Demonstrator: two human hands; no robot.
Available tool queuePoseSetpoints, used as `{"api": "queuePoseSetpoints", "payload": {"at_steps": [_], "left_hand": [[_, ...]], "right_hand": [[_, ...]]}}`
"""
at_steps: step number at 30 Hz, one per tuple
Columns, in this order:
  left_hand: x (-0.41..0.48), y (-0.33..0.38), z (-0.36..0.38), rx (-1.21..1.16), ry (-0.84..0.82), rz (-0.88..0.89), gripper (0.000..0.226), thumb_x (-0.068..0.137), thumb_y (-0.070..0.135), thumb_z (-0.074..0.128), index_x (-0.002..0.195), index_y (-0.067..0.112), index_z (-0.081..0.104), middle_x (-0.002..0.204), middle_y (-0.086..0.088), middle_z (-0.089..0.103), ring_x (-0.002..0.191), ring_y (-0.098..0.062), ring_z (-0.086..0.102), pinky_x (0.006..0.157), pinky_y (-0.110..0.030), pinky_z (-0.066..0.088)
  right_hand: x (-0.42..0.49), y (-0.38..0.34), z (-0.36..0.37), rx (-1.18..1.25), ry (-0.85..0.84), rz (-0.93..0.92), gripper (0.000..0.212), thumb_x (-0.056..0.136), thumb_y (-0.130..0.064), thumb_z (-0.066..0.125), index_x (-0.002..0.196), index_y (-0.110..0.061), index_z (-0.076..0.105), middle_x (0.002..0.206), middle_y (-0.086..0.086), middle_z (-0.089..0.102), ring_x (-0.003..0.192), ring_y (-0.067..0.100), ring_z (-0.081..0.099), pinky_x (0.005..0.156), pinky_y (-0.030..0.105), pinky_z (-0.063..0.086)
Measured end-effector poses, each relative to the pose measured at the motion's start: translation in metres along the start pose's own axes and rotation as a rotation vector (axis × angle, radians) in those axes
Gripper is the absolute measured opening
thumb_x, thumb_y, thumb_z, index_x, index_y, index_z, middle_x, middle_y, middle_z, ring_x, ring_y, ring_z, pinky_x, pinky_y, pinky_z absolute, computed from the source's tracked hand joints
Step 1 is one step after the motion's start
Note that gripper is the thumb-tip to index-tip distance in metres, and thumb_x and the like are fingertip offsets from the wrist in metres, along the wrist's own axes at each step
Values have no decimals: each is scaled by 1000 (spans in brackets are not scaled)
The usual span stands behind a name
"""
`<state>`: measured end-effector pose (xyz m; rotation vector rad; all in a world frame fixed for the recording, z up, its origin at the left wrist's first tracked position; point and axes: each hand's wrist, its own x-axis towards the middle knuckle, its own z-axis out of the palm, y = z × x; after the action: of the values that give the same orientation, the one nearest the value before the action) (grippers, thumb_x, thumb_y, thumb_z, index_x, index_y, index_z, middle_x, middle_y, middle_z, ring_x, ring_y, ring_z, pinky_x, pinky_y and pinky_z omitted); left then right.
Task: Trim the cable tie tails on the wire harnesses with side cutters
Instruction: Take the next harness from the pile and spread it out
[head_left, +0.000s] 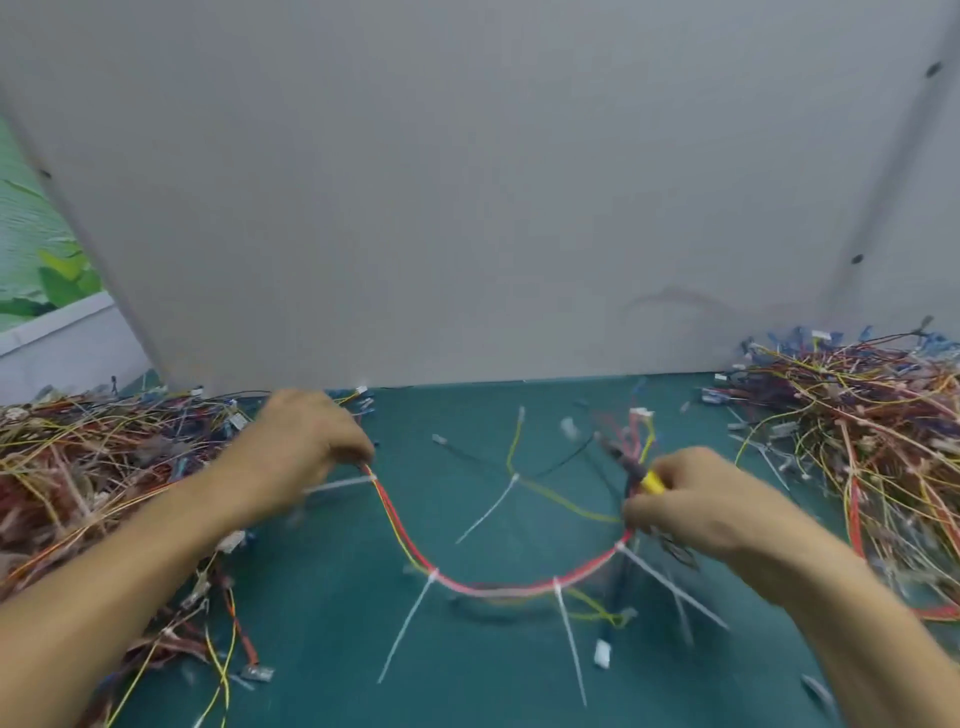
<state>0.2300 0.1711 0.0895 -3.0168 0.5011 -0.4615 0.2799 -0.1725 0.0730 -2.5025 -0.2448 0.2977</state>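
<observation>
Two hands hold one wire harness (498, 587) in a sagging arc just above the green mat (322, 597). Left hand (306, 447) pinches one end between curled fingertips; right hand (696, 504) grips the other end, fingers closed round the wires and a yellow piece (652, 484) of unclear identity. Uncut cable tie tails (408, 623) jut stiffly from the bundle. Judged light and limp, the harness droops wherever unsupported; hold is best taken on the bundle just beside a tie head, steadying the springy tail. Loose harness piles (104, 467) lie at both sides.
</observation>
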Motion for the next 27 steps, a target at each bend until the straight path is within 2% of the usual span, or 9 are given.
{"api": "queuePoseSetpoints", "payload": {"at_steps": [3, 6, 10, 12, 16, 18, 21, 24, 27], "left_hand": [[-5, 12, 46, 85, -171, -64, 15, 86, 36, 68, 100, 38, 71, 103, 23, 67, 106, -10, 59, 98, -36, 36], [-14, 13, 63, -119, -94, -333, 37, 78, 34, 75, 114, 31, 69, 127, 10, 56, 124, -17, 46, 105, -36, 28], [-22, 0, 36, -230, 158, -738, 27, 83, 10, 70, 110, 14, 69, 112, -8, 62, 105, -27, 56, 94, -37, 41], [-32, -5, 23, -265, 170, -940, 11, 89, 9, 60, 96, 15, 66, 100, -9, 68, 90, -29, 63, 86, -36, 48], [-46, 1, 19, -604, 92, -1171, 21, 95, 2, 45, 81, 3, 61, 77, -17, 69, 52, -26, 62, 48, -35, 54], [-48, 17, 20, -840, -6, -1188, 19, 96, 5, 49, 84, -3, 62, 75, -20, 69, 44, -21, 57, 35, -27, 45], [-44, 40, 26, -1070, -142, -1178, 21, 93, 20, 61, 92, -1, 64, 80, -19, 72, 47, -20, 59, 37, -24, 42], [-37, 53, 38, -1050, -195, -1147, 21, 88, 26, 68, 89, 5, 68, 81, -13, 74, 48, -17, 59, 40, -19, 35], [-31, 62, 52, -1066, -125, -1124, 9, 82, 13, 74, 84, 6, 69, 81, -14, 74, 44, -12, 55, 40, -17, 30]], "right_hand": [[1, -5, 21, -197, -119, -8, 24, 71, -36, 68, 72, -14, 60, 66, -2, 61, 64, 16, 58, 55, 25, 41], [1, -3, 27, -250, -151, 10, 38, 68, -51, 72, 70, -17, 56, 70, -4, 60, 70, 16, 60, 61, 27, 44], [3, 3, 8, -195, -118, -8, 48, 74, -56, 71, 67, -13, 53, 60, -2, 55, 58, 16, 51, 57, 28, 37], [3, 6, -5, -97, -82, -34, 47, 77, -53, 72, 75, -9, 58, 63, 4, 60, 59, 18, 53, 62, 32, 44], [-5, 14, -28, -17, -57, -44, 37, 79, -49, 72, 83, -12, 65, 65, 6, 67, 58, 16, 59, 67, 37, 50], [-3, 16, -31, -30, 6, -28, 41, 82, -48, 68, 79, -7, 65, 56, 4, 61, 55, 17, 55, 61, 32, 43], [5, 13, -19, -9, 106, 0, 43, 85, -41, 66, 72, -1, 60, 65, 13, 66, 62, 26, 59, 59, 31, 39], [10, 5, 10, 0, 87, 22, 39, 85, -39, 65, 67, -7, 55, 63, 9, 59, 62, 24, 54, 53, 28, 34], [15, 1, 32, 93, 82, 67, 34, 86, -39, 63, 72, -9, 60, 67, 5, 63, 66, 20, 56, 51, 24, 35]]}}
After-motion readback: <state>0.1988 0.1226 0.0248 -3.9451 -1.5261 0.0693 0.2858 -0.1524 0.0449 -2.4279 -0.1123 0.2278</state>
